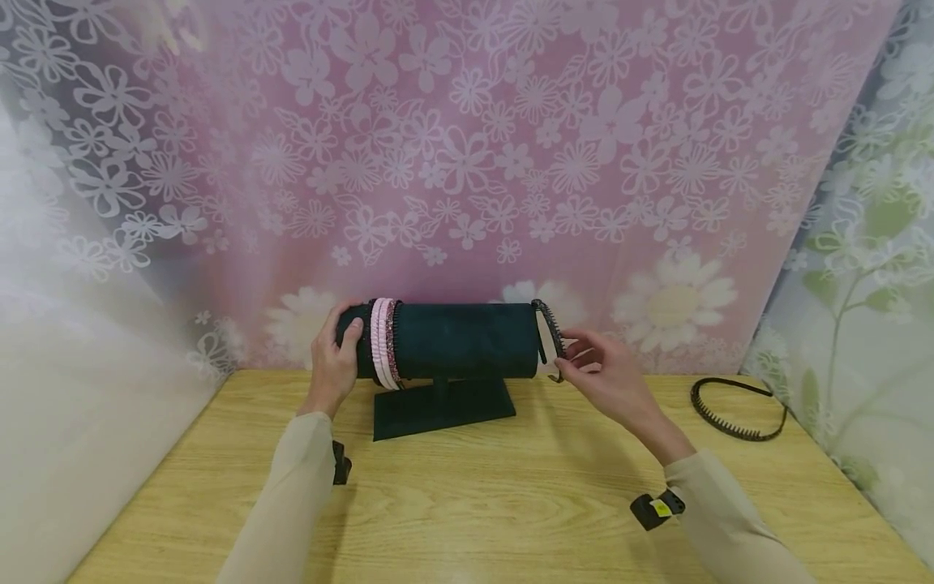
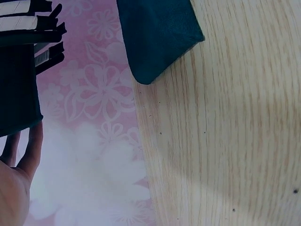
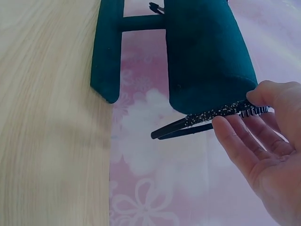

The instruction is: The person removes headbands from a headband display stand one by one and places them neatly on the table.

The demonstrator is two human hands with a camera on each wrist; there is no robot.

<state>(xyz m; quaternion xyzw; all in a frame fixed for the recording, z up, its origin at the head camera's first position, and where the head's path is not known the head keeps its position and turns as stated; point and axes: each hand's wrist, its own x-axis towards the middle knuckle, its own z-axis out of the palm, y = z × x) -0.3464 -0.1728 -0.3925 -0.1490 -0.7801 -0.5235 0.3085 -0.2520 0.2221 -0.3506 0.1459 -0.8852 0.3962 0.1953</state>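
Note:
A dark green velvet headband stand (image 1: 467,341), a horizontal roll on a flat base (image 1: 445,408), stands toward the back of the table. My left hand (image 1: 332,369) grips the roll's left end, thumb on the front. Just right of that thumb, pink headbands (image 1: 381,341) are wrapped round the roll; their dark-tipped ends (image 2: 44,23) hang below it in the left wrist view. At the roll's right end my right hand (image 1: 609,377) pinches a black toothed headband (image 3: 214,114) with sparkly stones, between thumb and fingers. Its loop is right at the roll's end face.
Another black toothed headband (image 1: 739,410) lies on the wooden table (image 1: 467,503) at the far right. Behind the stand hangs a pink flowered curtain (image 1: 467,203). Pale side curtains (image 1: 868,324) close in the table at left and right.

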